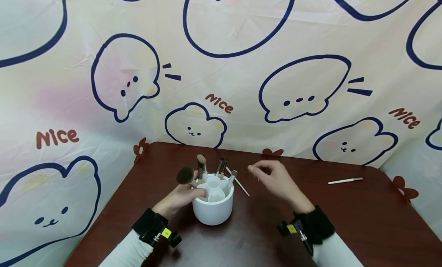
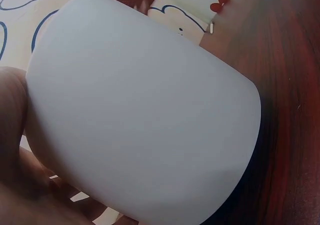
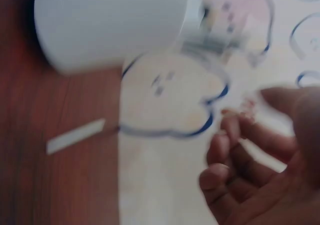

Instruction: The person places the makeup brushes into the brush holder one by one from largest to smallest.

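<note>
A white round brush holder (image 1: 212, 212) with several compartments stands on the table. My left hand (image 1: 179, 200) holds its left side, the thumb over the rim. Several makeup brushes stand in it, among them a large fluffy brush (image 1: 185, 175), a rounder brush (image 1: 201, 164) and a small pale brush (image 1: 232, 178) leaning right. The fluffy brush's lower handle is hidden by my left hand. In the left wrist view the holder's wall (image 2: 145, 105) fills most of the picture. My right hand (image 1: 276, 180) hovers to the holder's right, fingers loosely bent, holding nothing.
A thin brush handle (image 1: 241, 184) lies on the table just behind the holder. Farther right lies a white brush (image 1: 345, 180). The dark brown table (image 1: 255, 236) meets a patterned cloth (image 1: 241, 79) at its back edge.
</note>
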A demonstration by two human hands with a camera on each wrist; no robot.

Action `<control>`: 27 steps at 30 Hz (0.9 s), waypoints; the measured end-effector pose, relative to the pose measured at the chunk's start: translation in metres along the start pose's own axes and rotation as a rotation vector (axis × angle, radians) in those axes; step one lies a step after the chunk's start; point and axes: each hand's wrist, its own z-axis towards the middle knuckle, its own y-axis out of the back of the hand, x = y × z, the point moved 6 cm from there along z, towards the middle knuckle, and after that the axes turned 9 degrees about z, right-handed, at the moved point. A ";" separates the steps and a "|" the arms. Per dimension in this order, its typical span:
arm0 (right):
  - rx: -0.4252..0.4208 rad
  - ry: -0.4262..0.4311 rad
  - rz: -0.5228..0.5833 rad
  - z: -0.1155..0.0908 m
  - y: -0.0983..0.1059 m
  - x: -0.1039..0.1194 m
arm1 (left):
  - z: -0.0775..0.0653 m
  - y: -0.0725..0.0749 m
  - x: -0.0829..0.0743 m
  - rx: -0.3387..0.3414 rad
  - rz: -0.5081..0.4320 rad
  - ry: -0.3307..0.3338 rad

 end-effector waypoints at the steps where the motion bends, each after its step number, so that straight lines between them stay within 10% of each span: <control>1: 0.005 -0.016 -0.044 0.007 0.000 -0.010 | 0.000 0.001 -0.001 -0.007 0.003 -0.007; 8: 0.191 -0.198 -0.345 0.044 -0.049 -0.078 | -0.005 -0.002 0.001 -0.026 0.018 -0.035; 15: 0.238 -0.250 -0.451 0.059 -0.074 -0.079 | -0.006 0.002 0.000 -0.096 0.039 -0.001; 21: 0.231 -0.237 -0.489 0.053 -0.060 -0.069 | -0.007 0.004 0.000 -0.109 0.026 0.007; 27: 0.044 -0.112 -0.321 0.037 -0.011 -0.034 | -0.008 0.005 0.001 -0.129 0.047 -0.003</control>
